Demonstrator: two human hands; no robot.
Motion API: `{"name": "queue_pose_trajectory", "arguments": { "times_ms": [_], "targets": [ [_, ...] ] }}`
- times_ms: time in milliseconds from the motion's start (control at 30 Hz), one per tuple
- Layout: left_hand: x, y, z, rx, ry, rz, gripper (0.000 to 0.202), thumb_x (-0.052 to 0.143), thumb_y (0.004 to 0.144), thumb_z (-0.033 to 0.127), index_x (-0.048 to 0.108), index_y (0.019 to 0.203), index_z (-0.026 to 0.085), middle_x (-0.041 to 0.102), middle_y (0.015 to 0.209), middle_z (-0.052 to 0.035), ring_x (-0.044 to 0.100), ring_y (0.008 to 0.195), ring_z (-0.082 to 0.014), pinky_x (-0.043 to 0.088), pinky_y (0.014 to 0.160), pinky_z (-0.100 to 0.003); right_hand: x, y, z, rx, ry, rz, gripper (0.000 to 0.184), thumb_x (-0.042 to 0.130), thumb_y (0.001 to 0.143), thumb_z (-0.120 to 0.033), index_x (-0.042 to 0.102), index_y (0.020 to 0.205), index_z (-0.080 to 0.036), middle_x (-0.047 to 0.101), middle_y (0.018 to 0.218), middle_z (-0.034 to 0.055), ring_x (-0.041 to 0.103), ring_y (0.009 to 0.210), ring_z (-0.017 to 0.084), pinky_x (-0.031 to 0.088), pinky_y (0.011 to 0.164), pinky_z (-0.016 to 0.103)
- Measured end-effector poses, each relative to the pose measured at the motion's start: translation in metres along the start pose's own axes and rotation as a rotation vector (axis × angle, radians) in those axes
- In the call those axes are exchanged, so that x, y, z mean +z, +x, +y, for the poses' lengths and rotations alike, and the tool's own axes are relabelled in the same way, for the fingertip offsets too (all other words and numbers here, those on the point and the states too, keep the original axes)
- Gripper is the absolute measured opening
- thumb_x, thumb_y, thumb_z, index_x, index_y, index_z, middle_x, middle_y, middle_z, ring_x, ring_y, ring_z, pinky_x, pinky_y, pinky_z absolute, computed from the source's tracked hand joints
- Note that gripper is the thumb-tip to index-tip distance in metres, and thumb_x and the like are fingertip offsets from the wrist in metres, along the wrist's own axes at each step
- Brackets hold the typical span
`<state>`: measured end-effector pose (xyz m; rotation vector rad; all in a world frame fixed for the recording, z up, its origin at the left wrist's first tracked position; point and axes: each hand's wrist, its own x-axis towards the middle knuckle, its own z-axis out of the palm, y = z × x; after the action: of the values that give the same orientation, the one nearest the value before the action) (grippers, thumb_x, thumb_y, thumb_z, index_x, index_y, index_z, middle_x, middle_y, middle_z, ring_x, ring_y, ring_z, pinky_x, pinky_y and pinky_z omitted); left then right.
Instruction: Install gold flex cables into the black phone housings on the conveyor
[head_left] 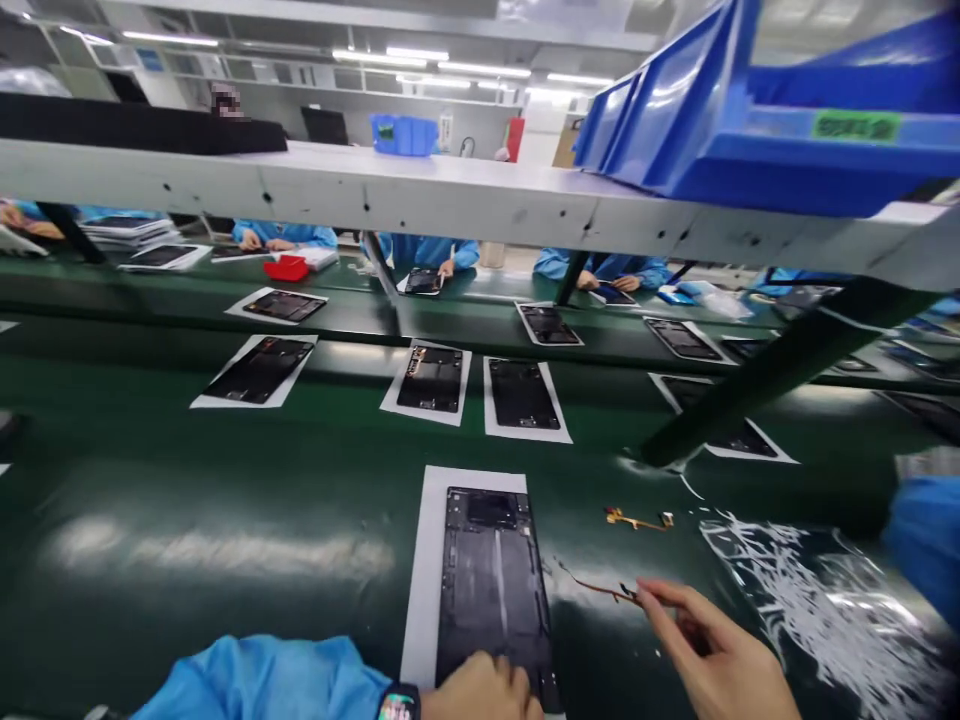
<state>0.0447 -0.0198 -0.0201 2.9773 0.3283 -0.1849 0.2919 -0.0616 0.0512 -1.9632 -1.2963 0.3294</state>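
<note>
Grn bench [225, 480], strip-lit rm [487, 105]. My R hand [712, 645] pinches flex cable [604, 590] beside panel [491, 580]; L hand [480, 690] curled atop, grip unclear

Bright strip lights [484, 70], a white pillar [545, 122], and a long white shelf [465, 205] above glossy green worktops [187, 455].

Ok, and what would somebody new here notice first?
Probably the big blue plastic bin with a green label, on the white shelf at upper right. Then perhaps the flat black rectangular panel on a white sheet, bottom middle. To its right, the right hand's fingers pinch a thin orange-brown strip.
</note>
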Motion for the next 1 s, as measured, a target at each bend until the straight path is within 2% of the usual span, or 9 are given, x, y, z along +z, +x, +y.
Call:
{"name": "queue_pose_trajectory", "arguments": {
  "times_ms": [100,167,233,333,433,600,700,833,1000],
  "targets": [
    [-0.042,-0.020,-0.019,-0.187,-0.250,0.209,0.030,0.064,0.089,0.038,0.057,0.105,0.013,0.065,0.104,-0.0105,0.064,0.094,-0.0249,0.055,0.072,-0.035,0.009,0.000,-0.022,-0.087,0.085,-0.241,0.033,0.065,0.080,-0.053,0.074,0.084,-0.022,0.071,0.078,0.0036,0.062,0.057,0.015,0.051,0.055,0.021],
    [-0.061,-0.031,-0.033,-0.284,-0.477,0.400,0.067,0.072,0.080,0.052,0.046,0.129,0.014,0.057,0.126,-0.0140,0.055,0.115,-0.0274,0.049,0.095,-0.041,0.018,0.004,-0.041,-0.144,0.131,-0.403,0.029,0.060,0.085,-0.048,0.073,0.088,-0.022,0.071,0.081,0.0031,0.062,0.059,0.015,0.050,0.057,0.022],
    [-0.064,-0.036,-0.043,-0.338,-0.682,0.506,0.091,0.080,0.071,0.054,0.035,0.140,0.018,0.054,0.132,-0.0119,0.052,0.120,-0.0264,0.044,0.103,-0.039,0.031,0.016,-0.062,-0.184,0.147,-0.544,0.027,0.056,0.090,-0.044,0.071,0.092,-0.022,0.069,0.077,0.0018,0.059,0.058,0.014,0.047,0.055,0.023],
    [-0.046,-0.034,-0.051,-0.468,-0.826,0.534,0.070,0.078,0.076,0.028,0.040,0.135,0.023,0.066,0.105,-0.0012,0.060,0.100,-0.0204,0.048,0.092,-0.034,0.062,0.049,-0.087,-0.222,0.169,-0.692,0.024,0.054,0.090,-0.039,0.069,0.089,-0.021,0.066,0.071,0.0011,0.057,0.059,0.015,0.043,0.055,0.024],
    [-0.024,-0.034,-0.057,-0.603,-0.664,0.580,0.048,0.058,0.079,0.004,0.050,0.123,0.021,0.062,0.092,-0.0011,0.057,0.090,-0.0198,0.048,0.084,-0.035,0.101,0.083,-0.096,-0.275,0.203,-0.777,0.019,0.057,0.086,-0.032,0.069,0.080,-0.018,0.068,0.073,0.0029,0.059,0.066,0.017,0.044,0.062,0.026],
    [-0.010,-0.046,-0.073,-0.655,-0.297,0.572,0.025,0.047,0.084,0.002,0.057,0.102,0.017,0.056,0.093,-0.0055,0.051,0.091,-0.0242,0.047,0.080,-0.040,0.160,0.111,-0.087,-0.305,0.157,-0.831,0.015,0.056,0.081,-0.024,0.069,0.077,-0.016,0.066,0.068,0.0021,0.057,0.062,0.015,0.041,0.059,0.025],
    [-0.007,-0.052,-0.084,-0.603,-0.180,0.503,0.018,0.047,0.089,0.004,0.057,0.097,0.016,0.056,0.093,-0.0056,0.051,0.088,-0.0227,0.047,0.076,-0.037,0.184,0.116,-0.081,-0.326,0.141,-0.858,0.013,0.057,0.080,-0.020,0.068,0.075,-0.016,0.065,0.067,0.0011,0.057,0.063,0.015,0.040,0.059,0.024],
    [-0.006,-0.053,-0.096,-0.497,-0.063,0.412,0.014,0.048,0.091,0.005,0.056,0.097,0.015,0.057,0.092,-0.0055,0.053,0.085,-0.0215,0.048,0.077,-0.036,0.203,0.119,-0.078,-0.355,0.085,-0.849,0.011,0.058,0.079,-0.015,0.067,0.073,-0.017,0.064,0.072,0.0011,0.056,0.066,0.014,0.039,0.062,0.024],
    [-0.009,-0.053,-0.099,-0.476,-0.027,0.348,0.018,0.043,0.093,0.005,0.054,0.103,0.014,0.058,0.094,-0.0066,0.056,0.085,-0.0213,0.050,0.079,-0.036,0.210,0.125,-0.082,-0.361,-0.004,-0.850,0.007,0.062,0.076,-0.013,0.066,0.075,-0.018,0.059,0.073,-0.0009,0.052,0.066,0.013,0.036,0.062,0.024]
  ]
}}
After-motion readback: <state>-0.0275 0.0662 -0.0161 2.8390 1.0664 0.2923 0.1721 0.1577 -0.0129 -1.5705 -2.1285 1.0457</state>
